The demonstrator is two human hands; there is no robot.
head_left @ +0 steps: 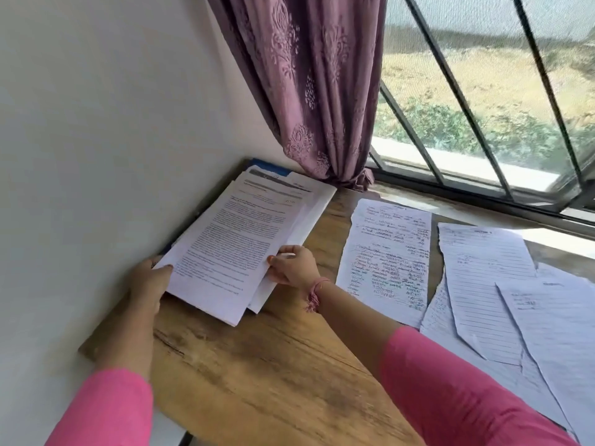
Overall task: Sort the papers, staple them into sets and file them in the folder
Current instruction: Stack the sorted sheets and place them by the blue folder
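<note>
A stack of printed papers (235,239) lies at the table's left side against the wall. My left hand (151,284) grips its near left corner, thumb on top. My right hand (291,263) holds the stack's right edge, fingers curled round the sheets. Under the far end of the stack a blue folder (273,169) shows. To the right lie separate sheets: a handwritten page (386,259), a lined page (486,284), and another lined page (557,333) near the right edge.
The wooden table (273,365) meets a white wall (96,156) on the left. A purple curtain (315,91) hangs behind the stack, and a barred window (483,107) runs along the far side.
</note>
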